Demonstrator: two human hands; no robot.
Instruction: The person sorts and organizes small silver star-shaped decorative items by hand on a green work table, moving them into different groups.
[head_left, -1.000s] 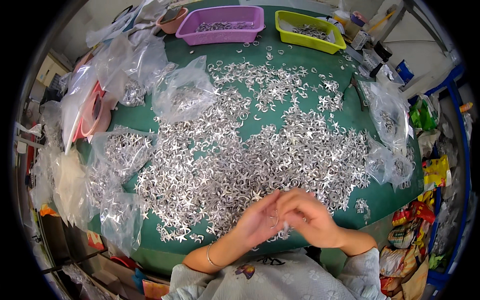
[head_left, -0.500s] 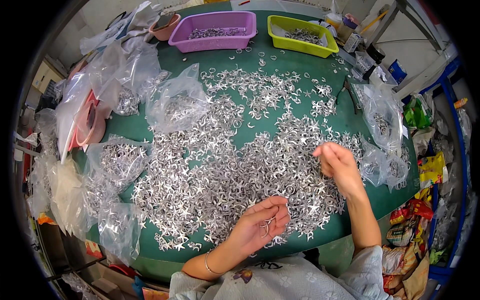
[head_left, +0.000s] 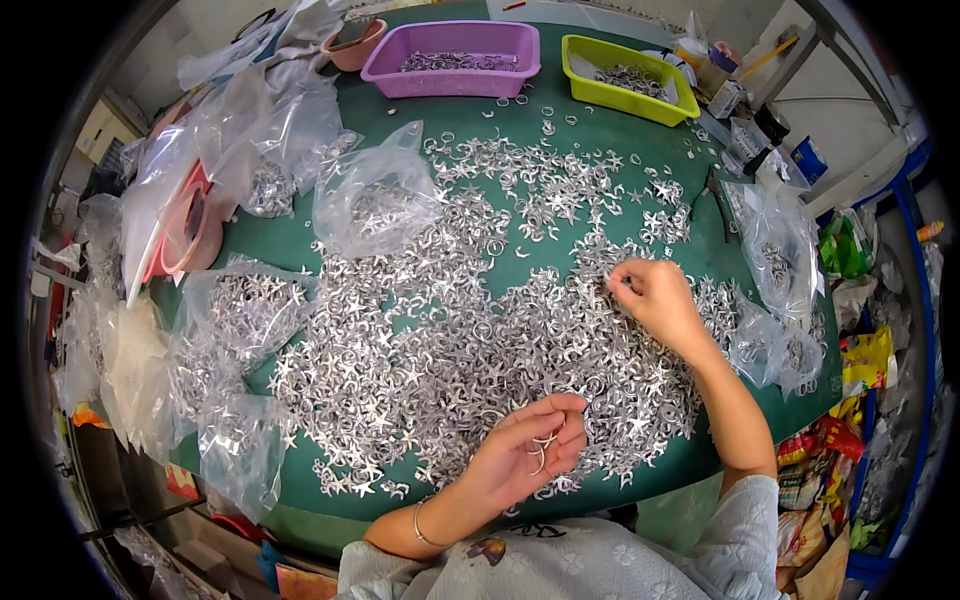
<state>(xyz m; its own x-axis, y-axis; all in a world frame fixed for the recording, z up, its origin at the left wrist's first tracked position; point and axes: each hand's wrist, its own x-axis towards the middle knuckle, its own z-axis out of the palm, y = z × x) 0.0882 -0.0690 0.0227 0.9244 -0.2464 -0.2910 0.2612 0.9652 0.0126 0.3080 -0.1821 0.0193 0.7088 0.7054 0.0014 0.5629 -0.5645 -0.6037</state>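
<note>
My left hand [head_left: 525,450] is palm up with curled fingers at the near edge of a wide pile of small silver metal pieces [head_left: 400,350], many shaped like stars and crescents. Thin curved silver rings [head_left: 541,455] rest inside its fingers. Over the right part of the pile is my right hand [head_left: 655,300], its thumb and fingertips pinched together. Whatever sits in that pinch is too small to make out. A thin bracelet [head_left: 422,525] circles my left wrist.
At the far edge of the green table stand a purple basket [head_left: 375,75] and a lime-green tray [head_left: 625,105], both holding metal pieces. Clear plastic bags of pieces [head_left: 250,310] lie left; more bags [head_left: 775,240] and pliers [head_left: 715,200] lie right. A blue-framed rack [head_left: 925,330] stands beyond.
My right hand has swung left over the pile, its fingers now pointing left. My left hand keeps its curled pose with the rings. The whole view has shifted slightly.
</note>
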